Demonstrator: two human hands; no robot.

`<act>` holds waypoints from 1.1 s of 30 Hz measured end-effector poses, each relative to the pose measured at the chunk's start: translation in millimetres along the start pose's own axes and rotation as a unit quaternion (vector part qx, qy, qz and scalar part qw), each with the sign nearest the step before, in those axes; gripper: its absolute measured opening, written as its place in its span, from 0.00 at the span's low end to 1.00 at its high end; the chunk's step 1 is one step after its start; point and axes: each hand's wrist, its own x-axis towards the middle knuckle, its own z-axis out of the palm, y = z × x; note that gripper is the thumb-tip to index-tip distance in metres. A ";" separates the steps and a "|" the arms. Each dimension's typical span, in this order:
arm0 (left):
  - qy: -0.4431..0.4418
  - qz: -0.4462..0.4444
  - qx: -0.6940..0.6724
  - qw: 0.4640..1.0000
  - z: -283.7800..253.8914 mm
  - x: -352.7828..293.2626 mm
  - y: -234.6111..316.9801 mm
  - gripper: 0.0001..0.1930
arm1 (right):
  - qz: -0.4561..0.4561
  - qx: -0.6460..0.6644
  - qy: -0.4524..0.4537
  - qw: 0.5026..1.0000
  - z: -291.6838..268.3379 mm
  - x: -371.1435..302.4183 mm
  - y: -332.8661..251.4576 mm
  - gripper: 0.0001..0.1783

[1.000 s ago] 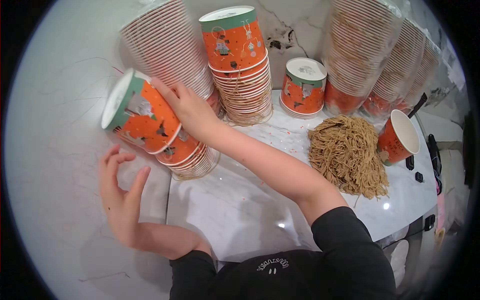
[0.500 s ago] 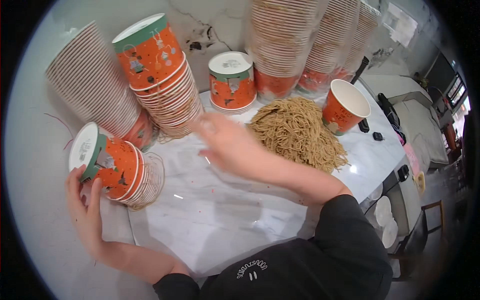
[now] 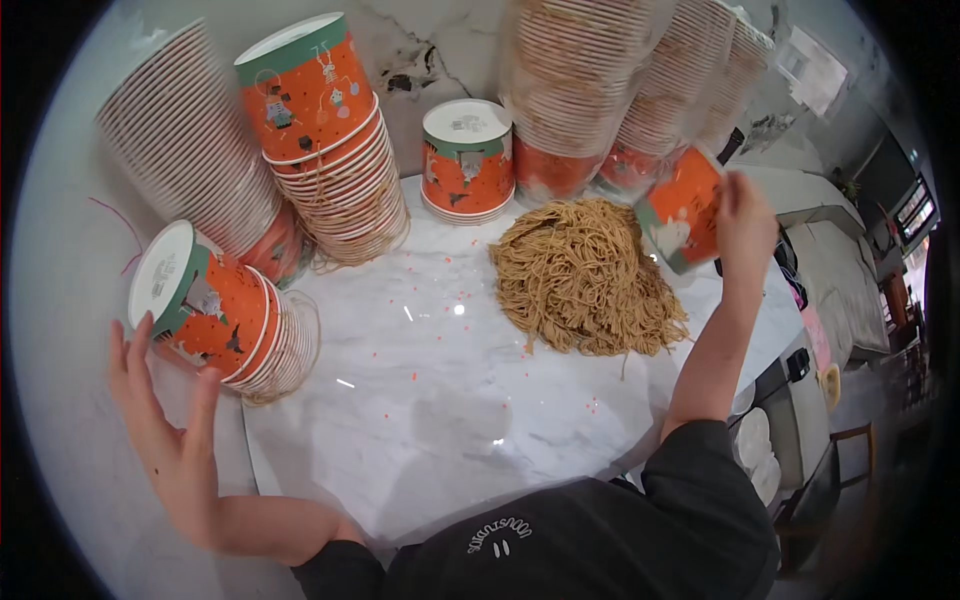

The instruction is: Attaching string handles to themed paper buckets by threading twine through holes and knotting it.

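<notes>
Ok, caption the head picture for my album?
Right hand holds a tilted cup beside the string pile; left hand by stacked cups.

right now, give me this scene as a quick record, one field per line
left grip: open, beside the near-left cup stack, contact unclear
right grip: closed on a tilted orange cup
pile: tan strings, right of centre
surface: marble-patterned tabletop
upside-down stacks: near-left cup stack; tall cup stack behind it, strings about its rims; short cup stack at the back
wrapped stacks: back-left stack; back-right stacks
</notes>
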 end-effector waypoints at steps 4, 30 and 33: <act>-0.135 0.153 -0.053 0.978 -13.8 -0.8 23.7 0.41 | -0.281 0.172 0.064 0.942 -68.4 -33.7 -97.0 0.07; -0.348 0.089 -0.271 0.893 93.4 8.2 68.0 0.21 | -0.451 0.301 -0.361 0.759 48.3 -113.0 -112.8 0.07; -0.356 0.019 -0.341 0.870 97.8 12.0 66.9 0.28 | -0.376 0.440 -0.389 0.716 12.4 -116.0 -154.7 0.14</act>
